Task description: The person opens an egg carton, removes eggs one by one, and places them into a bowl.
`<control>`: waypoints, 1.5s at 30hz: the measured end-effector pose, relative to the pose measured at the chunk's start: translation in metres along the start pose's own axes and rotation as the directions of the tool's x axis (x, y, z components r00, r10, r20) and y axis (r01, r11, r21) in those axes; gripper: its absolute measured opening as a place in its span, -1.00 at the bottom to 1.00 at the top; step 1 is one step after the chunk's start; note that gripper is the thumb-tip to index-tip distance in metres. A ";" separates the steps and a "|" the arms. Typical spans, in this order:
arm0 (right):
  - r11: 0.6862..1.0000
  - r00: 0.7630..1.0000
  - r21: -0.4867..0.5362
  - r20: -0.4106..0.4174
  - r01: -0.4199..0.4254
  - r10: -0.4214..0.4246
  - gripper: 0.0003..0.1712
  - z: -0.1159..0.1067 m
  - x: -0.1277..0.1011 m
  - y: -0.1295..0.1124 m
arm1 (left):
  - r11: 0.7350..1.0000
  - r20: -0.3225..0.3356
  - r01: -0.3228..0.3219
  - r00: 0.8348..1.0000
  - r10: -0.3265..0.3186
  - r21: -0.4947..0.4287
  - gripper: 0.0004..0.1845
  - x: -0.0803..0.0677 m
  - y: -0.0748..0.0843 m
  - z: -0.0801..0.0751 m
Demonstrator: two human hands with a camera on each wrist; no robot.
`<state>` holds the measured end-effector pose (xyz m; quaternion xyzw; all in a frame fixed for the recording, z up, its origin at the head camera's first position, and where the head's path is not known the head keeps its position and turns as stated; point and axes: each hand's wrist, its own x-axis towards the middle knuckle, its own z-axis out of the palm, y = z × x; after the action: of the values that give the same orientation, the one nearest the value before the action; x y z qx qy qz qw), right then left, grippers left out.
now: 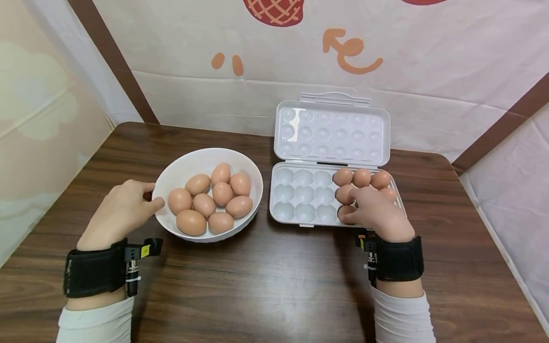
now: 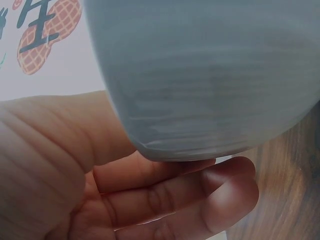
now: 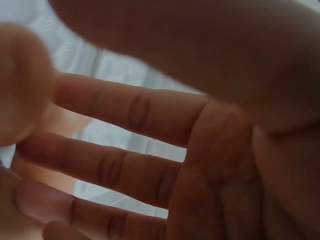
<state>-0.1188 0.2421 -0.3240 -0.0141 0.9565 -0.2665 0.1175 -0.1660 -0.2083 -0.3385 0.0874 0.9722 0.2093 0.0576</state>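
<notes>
"How many eggs (image 1: 222, 193) are in the bowl (image 1: 171, 177)?"

"Nine. And there is just one bowl."

"How many eggs are in the box (image 1: 332, 133)?"

"I can see six. A hand is on top of some, so there may be more under it."

"How many holes in the box have no egg?"

"Nine that I can see. There is one box, on one table (image 1: 274, 286)."

"How many hands?"

"Two, a left hand (image 1: 122, 209) and a right hand (image 1: 377, 214). Each has one black band (image 1: 95, 271), so two bands."
</notes>
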 end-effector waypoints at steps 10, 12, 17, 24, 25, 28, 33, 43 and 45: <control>0.976 0.988 -0.168 -0.085 -0.141 0.128 -0.77 0.013 0.010 -0.006 | 1.000 -0.004 -0.013 1.000 0.013 0.017 -0.60 0.002 -0.001 -0.002; 0.976 0.989 -0.171 -0.079 -0.136 0.124 -0.76 0.013 0.010 -0.006 | 1.000 -0.007 -0.012 1.000 0.012 0.022 -0.61 0.002 -0.001 -0.002; 0.981 0.992 -0.148 -0.047 -0.124 0.118 -0.84 0.010 0.010 -0.004 | 1.000 -0.005 -0.002 1.000 0.002 0.022 -0.59 0.001 -0.001 -0.001; 0.965 0.990 -0.251 -0.091 0.081 -0.107 -0.91 -0.001 0.009 0.000 | 1.000 -0.010 -0.004 1.000 0.004 0.017 -0.60 0.001 -0.001 -0.002; 0.960 0.984 -0.258 -0.113 0.108 -0.141 -0.91 -0.003 0.008 0.001 | 1.000 -0.011 -0.005 1.000 0.005 0.016 -0.62 0.001 -0.001 -0.001; 0.963 0.964 -0.209 -0.165 0.171 -0.207 -0.88 -0.009 0.005 0.002 | 1.000 -0.011 -0.002 1.000 0.002 0.008 -0.66 0.001 -0.001 -0.001; 0.973 0.954 -0.110 -0.206 0.201 -0.220 -0.89 -0.018 -0.001 0.005 | 1.000 -0.009 0.002 1.000 -0.002 0.003 -0.65 0.001 0.000 0.000; 0.974 0.933 -0.117 -0.283 0.195 -0.221 -0.68 -0.022 -0.002 -0.005 | 1.000 -0.005 -0.003 1.000 0.003 0.004 -0.59 0.001 -0.001 0.000; 0.976 0.938 -0.085 -0.270 0.200 -0.216 -0.69 -0.021 -0.001 -0.011 | 1.000 -0.004 -0.003 1.000 0.003 0.002 -0.58 0.001 -0.001 0.000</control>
<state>-0.1233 0.2436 -0.3006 -0.0807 0.9638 -0.2497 -0.0470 -0.1672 -0.2092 -0.3390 0.0887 0.9724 0.2086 0.0553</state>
